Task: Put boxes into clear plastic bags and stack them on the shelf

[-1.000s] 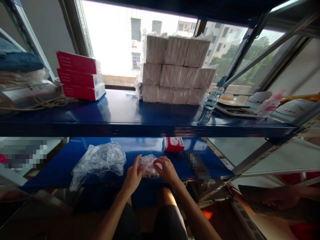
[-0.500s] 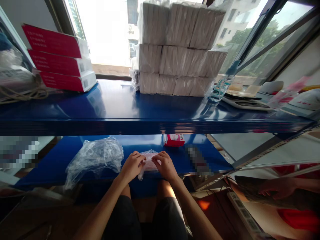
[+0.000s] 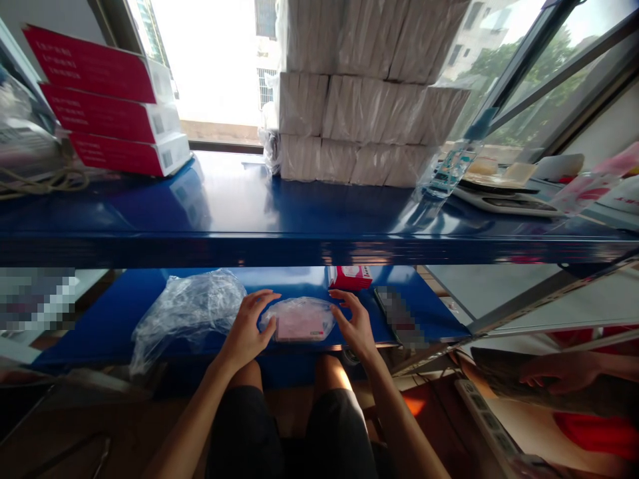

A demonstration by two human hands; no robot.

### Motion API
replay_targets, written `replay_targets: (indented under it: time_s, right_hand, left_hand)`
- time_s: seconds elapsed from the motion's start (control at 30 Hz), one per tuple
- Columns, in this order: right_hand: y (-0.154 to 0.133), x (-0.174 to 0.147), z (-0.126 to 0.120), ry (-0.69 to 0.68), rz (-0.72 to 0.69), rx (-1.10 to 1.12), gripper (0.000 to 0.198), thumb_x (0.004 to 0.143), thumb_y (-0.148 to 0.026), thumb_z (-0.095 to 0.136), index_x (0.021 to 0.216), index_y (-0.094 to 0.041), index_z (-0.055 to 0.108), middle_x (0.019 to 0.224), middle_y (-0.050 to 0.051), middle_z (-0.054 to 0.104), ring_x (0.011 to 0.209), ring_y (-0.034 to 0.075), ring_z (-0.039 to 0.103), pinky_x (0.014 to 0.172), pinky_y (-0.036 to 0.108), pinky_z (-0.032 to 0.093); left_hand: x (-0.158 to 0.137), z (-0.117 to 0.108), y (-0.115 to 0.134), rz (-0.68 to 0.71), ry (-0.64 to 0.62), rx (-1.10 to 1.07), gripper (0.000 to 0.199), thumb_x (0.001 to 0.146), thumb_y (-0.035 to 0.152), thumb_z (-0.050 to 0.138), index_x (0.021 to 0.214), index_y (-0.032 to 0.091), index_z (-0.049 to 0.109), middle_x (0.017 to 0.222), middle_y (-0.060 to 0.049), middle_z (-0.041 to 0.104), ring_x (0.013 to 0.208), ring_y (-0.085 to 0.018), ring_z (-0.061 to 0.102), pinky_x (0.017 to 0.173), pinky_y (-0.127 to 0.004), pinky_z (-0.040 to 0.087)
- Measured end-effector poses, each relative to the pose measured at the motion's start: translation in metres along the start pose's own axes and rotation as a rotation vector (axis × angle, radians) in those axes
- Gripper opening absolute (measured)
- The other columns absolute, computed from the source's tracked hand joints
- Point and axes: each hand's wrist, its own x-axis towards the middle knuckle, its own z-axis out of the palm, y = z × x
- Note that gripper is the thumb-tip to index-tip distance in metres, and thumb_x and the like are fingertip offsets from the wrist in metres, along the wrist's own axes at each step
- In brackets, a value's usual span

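Observation:
A pinkish box in a clear plastic bag (image 3: 299,324) lies flat on the lower blue shelf (image 3: 279,279), near its front edge. On its left side is my left hand (image 3: 253,324), fingers apart and curved around the bag's edge. My right hand (image 3: 353,319) is at the other side, thumb and fingers spread beside the bag. Neither hand grips it; whether the fingertips touch the plastic I cannot tell. Behind the bag, close to my right fingers, sits a small red and white box (image 3: 349,276). Crumpled clear plastic (image 3: 192,306) spreads out left of my left hand.
A phone-like dark object (image 3: 397,316), partly blurred, lies to the right. The upper blue shelf (image 3: 239,213) overhangs the back, bearing red boxes (image 3: 117,120), wrapped white stacks (image 3: 359,126) and a clear bottle (image 3: 452,169). Another person's hand (image 3: 559,372) shows at lower right.
My hands have let go of the bagged box and moved apart, fingers opening. The bag now lies flatter, its pinkish contents in plain view. The camera view has shifted slightly.

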Motion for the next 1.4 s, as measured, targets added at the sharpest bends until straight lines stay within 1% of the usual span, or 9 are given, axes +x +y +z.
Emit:
replay_targets:
  time_s: [0.13, 0.27, 0.6, 0.77, 0.93, 1.03, 1.13, 1.33, 1.4]
  right_hand:
    - [-0.024, 0.008, 0.014, -0.123, -0.119, -0.090, 0.038, 0.095, -0.040, 0.066, 0.130, -0.024, 0.070, 0.120, 0.011, 0.073, 0.118, 0.029, 0.064, 0.105, 0.045, 0.050]
    - [-0.031, 0.017, 0.021, -0.173, -0.149, -0.094, 0.018, 0.094, -0.032, 0.067, 0.105, -0.023, 0.078, 0.089, 0.006, 0.075, 0.095, 0.026, 0.067, 0.093, 0.041, 0.053]
    - [-0.034, 0.024, -0.012, 0.053, 0.172, 0.391, 0.027, 0.090, -0.046, 0.066, 0.083, -0.022, 0.054, 0.084, 0.005, 0.070, 0.085, 0.023, 0.069, 0.072, 0.031, 0.053]
    - [-0.068, 0.009, -0.016, 0.243, -0.068, 0.180, 0.017, 0.092, -0.033, 0.061, 0.106, -0.024, 0.060, 0.108, 0.010, 0.072, 0.104, 0.026, 0.068, 0.092, 0.040, 0.055]
    - [-0.101, 0.004, -0.012, -0.132, -0.385, -0.149, 0.030, 0.094, -0.025, 0.061, 0.123, -0.026, 0.067, 0.134, 0.010, 0.067, 0.123, 0.029, 0.063, 0.104, 0.044, 0.051]
    - [-0.089, 0.011, -0.007, -0.256, -0.308, -0.313, 0.041, 0.089, -0.030, 0.071, 0.130, -0.026, 0.068, 0.126, 0.009, 0.073, 0.114, 0.029, 0.068, 0.098, 0.042, 0.054]
    - [-0.072, 0.019, -0.009, -0.283, -0.203, -0.308, 0.020, 0.093, -0.026, 0.066, 0.111, -0.026, 0.076, 0.102, 0.005, 0.079, 0.092, 0.024, 0.074, 0.083, 0.033, 0.056]
    - [-0.070, 0.028, -0.033, -0.279, -0.212, -0.233, 0.032, 0.091, -0.013, 0.055, 0.112, -0.024, 0.076, 0.100, 0.005, 0.079, 0.091, 0.023, 0.074, 0.085, 0.033, 0.055]
    - [-0.072, 0.028, -0.039, -0.381, -0.248, -0.255, 0.044, 0.085, -0.006, 0.052, 0.119, -0.024, 0.074, 0.101, 0.005, 0.078, 0.091, 0.022, 0.073, 0.085, 0.032, 0.056]
  left_hand:
    - [0.015, 0.013, 0.011, 0.089, -0.057, 0.030, 0.037, 0.091, 0.016, 0.065, 0.126, 0.027, 0.069, 0.124, -0.008, 0.069, 0.124, -0.029, 0.059, 0.110, -0.049, 0.050]
    - [0.026, 0.019, 0.014, 0.132, -0.039, 0.008, 0.014, 0.097, 0.018, 0.060, 0.098, 0.023, 0.073, 0.103, -0.008, 0.073, 0.112, -0.027, 0.063, 0.102, -0.046, 0.053]
    - [0.016, -0.001, 0.016, -0.301, 0.234, -0.451, 0.022, 0.099, 0.042, 0.061, 0.097, 0.021, 0.061, 0.099, -0.006, 0.073, 0.100, -0.023, 0.074, 0.089, -0.032, 0.058]
    - [0.020, -0.005, 0.033, -0.249, 0.347, -0.524, 0.023, 0.099, 0.037, 0.061, 0.116, 0.025, 0.050, 0.118, -0.009, 0.071, 0.119, -0.024, 0.069, 0.105, -0.040, 0.053]
    - [0.041, -0.019, 0.047, -0.100, 0.057, -0.281, 0.050, 0.094, 0.030, 0.066, 0.141, 0.027, 0.051, 0.121, -0.008, 0.072, 0.113, -0.023, 0.070, 0.106, -0.041, 0.053]
    - [0.050, -0.031, 0.051, -0.003, -0.015, -0.153, 0.024, 0.098, 0.026, 0.058, 0.118, 0.024, 0.070, 0.110, -0.007, 0.075, 0.105, -0.023, 0.071, 0.099, -0.037, 0.055]
    - [0.052, -0.046, 0.056, 0.034, -0.032, -0.169, 0.022, 0.100, 0.028, 0.056, 0.114, 0.024, 0.073, 0.106, -0.005, 0.077, 0.098, -0.020, 0.072, 0.093, -0.030, 0.055]
    - [0.049, -0.060, 0.060, 0.110, -0.485, -0.139, 0.028, 0.098, 0.027, 0.055, 0.118, 0.030, 0.075, 0.098, -0.001, 0.076, 0.080, -0.017, 0.071, 0.075, -0.024, 0.053]
    - [0.049, -0.054, 0.055, 0.123, -0.508, -0.035, 0.025, 0.096, 0.031, 0.058, 0.113, 0.030, 0.078, 0.091, -0.003, 0.074, 0.075, -0.019, 0.069, 0.074, -0.027, 0.053]
